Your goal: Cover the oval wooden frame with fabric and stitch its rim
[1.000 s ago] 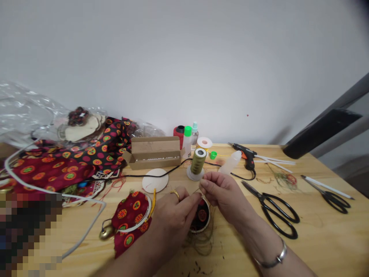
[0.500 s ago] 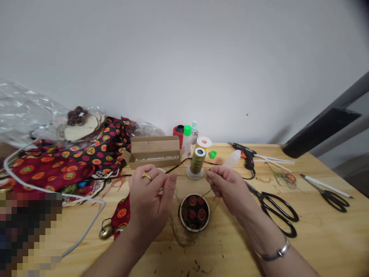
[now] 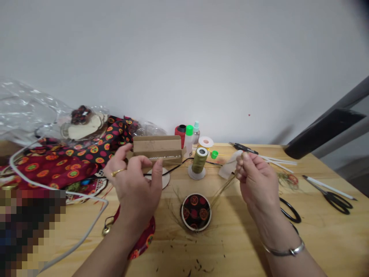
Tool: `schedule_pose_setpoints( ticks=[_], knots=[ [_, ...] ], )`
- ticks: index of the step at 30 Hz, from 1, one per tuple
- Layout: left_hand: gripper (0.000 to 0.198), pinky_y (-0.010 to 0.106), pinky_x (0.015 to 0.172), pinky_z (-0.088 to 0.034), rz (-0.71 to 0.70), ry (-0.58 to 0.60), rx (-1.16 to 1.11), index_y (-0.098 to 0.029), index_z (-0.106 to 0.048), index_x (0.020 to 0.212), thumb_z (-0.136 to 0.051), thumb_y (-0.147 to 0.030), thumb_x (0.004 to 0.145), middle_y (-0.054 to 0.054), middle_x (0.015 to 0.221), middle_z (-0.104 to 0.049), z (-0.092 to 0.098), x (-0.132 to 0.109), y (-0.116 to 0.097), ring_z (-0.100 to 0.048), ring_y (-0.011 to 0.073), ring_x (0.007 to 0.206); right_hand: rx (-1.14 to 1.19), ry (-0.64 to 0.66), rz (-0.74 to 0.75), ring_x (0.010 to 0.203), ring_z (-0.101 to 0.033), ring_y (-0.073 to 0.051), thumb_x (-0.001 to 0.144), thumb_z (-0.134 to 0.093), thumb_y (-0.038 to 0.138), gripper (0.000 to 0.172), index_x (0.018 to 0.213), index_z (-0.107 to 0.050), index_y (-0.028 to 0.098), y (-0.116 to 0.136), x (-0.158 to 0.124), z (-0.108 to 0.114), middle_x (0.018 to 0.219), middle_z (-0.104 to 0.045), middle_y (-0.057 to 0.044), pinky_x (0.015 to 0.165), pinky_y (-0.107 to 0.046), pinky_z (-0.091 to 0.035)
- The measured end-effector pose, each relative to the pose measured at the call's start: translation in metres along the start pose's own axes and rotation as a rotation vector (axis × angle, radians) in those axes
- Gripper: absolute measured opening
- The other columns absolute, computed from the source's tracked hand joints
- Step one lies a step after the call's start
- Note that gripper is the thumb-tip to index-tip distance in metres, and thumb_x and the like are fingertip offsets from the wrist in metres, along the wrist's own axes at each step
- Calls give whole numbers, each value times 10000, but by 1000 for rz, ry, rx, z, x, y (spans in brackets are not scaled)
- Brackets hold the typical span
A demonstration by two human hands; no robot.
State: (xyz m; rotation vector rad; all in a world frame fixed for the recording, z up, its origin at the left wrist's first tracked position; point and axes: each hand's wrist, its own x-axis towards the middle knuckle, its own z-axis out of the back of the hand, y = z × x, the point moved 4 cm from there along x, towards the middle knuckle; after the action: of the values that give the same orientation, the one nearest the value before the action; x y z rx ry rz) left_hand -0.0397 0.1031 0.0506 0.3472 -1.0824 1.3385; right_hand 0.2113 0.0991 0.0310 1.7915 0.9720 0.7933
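Note:
My right hand [image 3: 258, 186] pinches a bundle of thin olive threads [image 3: 223, 187]. The strands run down from its fingertips to a round piece covered in dark patterned fabric [image 3: 195, 212], which has a pale rim and lies flat on the table. Loose strands also spread out on the piece's left side. My left hand [image 3: 135, 184], with a gold ring, is raised over the table with its fingers curled but apart, and I see nothing in it. Beyond the round piece, an olive thread spool [image 3: 198, 163] stands upright on a white disc.
At the back are a cardboard box [image 3: 157, 148], a green-capped bottle [image 3: 188, 141] and a red spool [image 3: 179, 134]. Patterned fabric [image 3: 57, 165] and a white cable [image 3: 86, 232] lie left. Right are black-handled scissors [image 3: 337, 200], a pencil [image 3: 331, 187] and partly hidden larger scissors [image 3: 291, 209].
My right hand has moved right and up, drawing the threads out from the round piece. My left hand has shifted left and its fingers have spread apart.

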Motion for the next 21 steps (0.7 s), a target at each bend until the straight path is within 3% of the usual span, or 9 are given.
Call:
schedule_pose_setpoints(
  ticks=[2, 4, 6, 8, 10, 13, 15, 21],
  knots=[
    [197, 518, 959, -315, -20, -49, -73, -186, -498, 756, -677, -231, 688, 201, 1248, -444, 4, -2, -5, -402, 347, 1168, -68, 82, -37, 426, -339, -37, 735, -648, 309, 212, 668, -518, 155, -3, -3, -5, 546, -468, 55, 399, -158, -258],
    [230, 484, 947, -356, -99, -46, -196, -182, -505, 817, -680, -154, 670, 169, 1145, -512, 7, -7, -13, -465, 304, 1100, -163, 208, -116, 415, -325, -41, 746, -627, 311, 207, 662, -517, 157, -10, -9, -13, 515, -451, 62, 393, -165, -243],
    [299, 450, 950, -372, -165, -14, -338, -167, -527, 916, -670, -95, 663, 128, 1057, -548, 9, -14, -21, -506, 259, 1038, -284, 329, -177, 415, -324, -47, 745, -611, 297, 185, 658, -526, 158, -17, -18, -22, 500, -443, 64, 397, -174, -242],
    [332, 418, 958, -382, -174, 104, -525, -164, -537, 1014, -614, -60, 708, 109, 1076, -549, 7, -22, -27, -513, 230, 1042, -400, 418, -184, 432, -344, -57, 738, -597, 271, 151, 657, -543, 156, -21, -27, -31, 508, -457, 57, 409, -185, -262],
    [314, 397, 974, -381, -52, 322, -718, -181, -529, 1077, -540, -78, 780, 100, 1144, -532, -1, -30, -32, -495, 217, 1098, -462, 485, -176, 451, -367, -66, 731, -583, 245, 115, 663, -556, 156, -25, -34, -37, 523, -475, 50, 424, -192, -285],
    [332, 352, 1011, -355, 305, 632, -1027, -218, -450, 1197, -433, -157, 871, 78, 1241, -508, -16, -42, -37, -466, 182, 1168, -463, 541, -188, 463, -380, -68, 732, -568, 227, 100, 659, -551, 160, -31, -42, -41, 526, -475, 52, 440, -191, -302],
    [328, 328, 1003, -360, 512, 774, -1153, -211, -444, 1208, -429, -207, 881, 77, 1243, -528, -23, -50, -40, -476, 179, 1165, -462, 548, -201, 468, -384, -68, 734, -569, 227, 107, 654, -550, 158, -33, -43, -40, 525, -474, 52, 448, -190, -310],
    [389, 303, 811, -460, 795, 958, -1219, -184, -477, 1190, -530, -282, 818, 57, 946, -662, -31, -61, -43, -589, 209, 966, -460, 533, -236, 494, -438, -82, 724, -595, 243, 107, 669, -576, 153, -35, -43, -39, 554, -527, 32, 481, -202, -356]
  ],
)
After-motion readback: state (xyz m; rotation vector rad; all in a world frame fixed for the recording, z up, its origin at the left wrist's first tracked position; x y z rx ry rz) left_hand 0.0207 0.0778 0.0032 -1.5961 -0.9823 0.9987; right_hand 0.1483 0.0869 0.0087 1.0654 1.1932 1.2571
